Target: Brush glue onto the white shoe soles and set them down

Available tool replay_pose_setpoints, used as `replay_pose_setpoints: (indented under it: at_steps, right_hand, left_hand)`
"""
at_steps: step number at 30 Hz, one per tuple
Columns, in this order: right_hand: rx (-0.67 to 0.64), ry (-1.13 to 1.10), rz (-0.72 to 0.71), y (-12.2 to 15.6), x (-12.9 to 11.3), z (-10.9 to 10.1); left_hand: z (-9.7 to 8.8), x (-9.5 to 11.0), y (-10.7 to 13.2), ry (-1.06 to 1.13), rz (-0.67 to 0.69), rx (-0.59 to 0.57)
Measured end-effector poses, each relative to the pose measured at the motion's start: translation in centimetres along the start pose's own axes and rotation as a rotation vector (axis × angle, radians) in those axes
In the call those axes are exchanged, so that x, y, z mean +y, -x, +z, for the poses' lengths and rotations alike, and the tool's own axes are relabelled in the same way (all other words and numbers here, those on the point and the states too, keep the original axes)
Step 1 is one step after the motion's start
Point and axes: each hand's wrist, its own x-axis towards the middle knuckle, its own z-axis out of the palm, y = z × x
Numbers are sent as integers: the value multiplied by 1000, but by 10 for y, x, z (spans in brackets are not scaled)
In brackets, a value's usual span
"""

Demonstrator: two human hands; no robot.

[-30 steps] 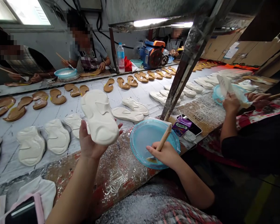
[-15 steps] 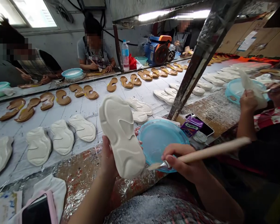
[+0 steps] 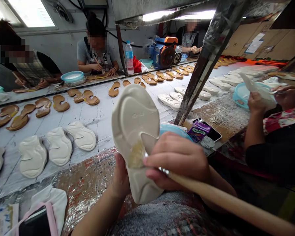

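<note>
My left hand (image 3: 120, 178) is closed round the edge of a white, moulded shoe sole (image 3: 137, 114), which is held up tilted in front of me. In my right hand (image 3: 179, 160) is a paintbrush (image 3: 198, 183) with a long wooden handle, gripped near its metal collar. Its pale bristles press against the narrow middle of the sole. Behind the sole and my right hand, a blue basin (image 3: 173, 128) is mostly hidden. Several more white soles (image 3: 33, 155) lie on the white belt to the left.
Brown soles (image 3: 60, 102) line the far side of the belt (image 3: 88, 116). A slanted metal post (image 3: 201, 62) rises at right of centre. Beside the basin are a purple packet (image 3: 198, 131) and a phone. A pink-cased phone (image 3: 36, 221) lies lower left. Co-workers sit opposite; another person's hand (image 3: 254, 103) is at right.
The brush has moved left from over the basin onto the sole. My left hand has raised and turned the sole slightly, bringing it closer. The view has shifted a little.
</note>
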Motion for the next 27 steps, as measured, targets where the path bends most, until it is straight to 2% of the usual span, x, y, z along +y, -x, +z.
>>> replay_pose_setpoints:
  at_steps: [3, 7, 11, 15, 19, 22, 24, 27]
  right_hand:
    - [-24, 36, 0, 15, -5, 2]
    - [-18, 59, 28, 21, -2, -7]
    - [-41, -38, 65, 25, -5, -13]
    - [-97, -134, 140, 31, -14, -18]
    - [-15, -148, 182, 35, -13, -20]
    - [-55, -146, 148, 37, -10, -21]
    - [-79, -157, 147, 32, -8, -24]
    - [-19, -146, 198, 15, -6, -25]
  left_hand:
    - [5, 5, -1, -21, 13, 69]
    - [9, 14, -1, -47, -36, 9]
    - [9, 22, -2, 43, -29, 15]
    - [12, 29, -6, 61, -56, 86]
    - [19, 33, -14, 15, -24, 190]
    - [24, 33, -21, 27, 55, 306]
    - [29, 29, -26, 51, 117, 340]
    - [39, 16, -33, 28, 119, 271]
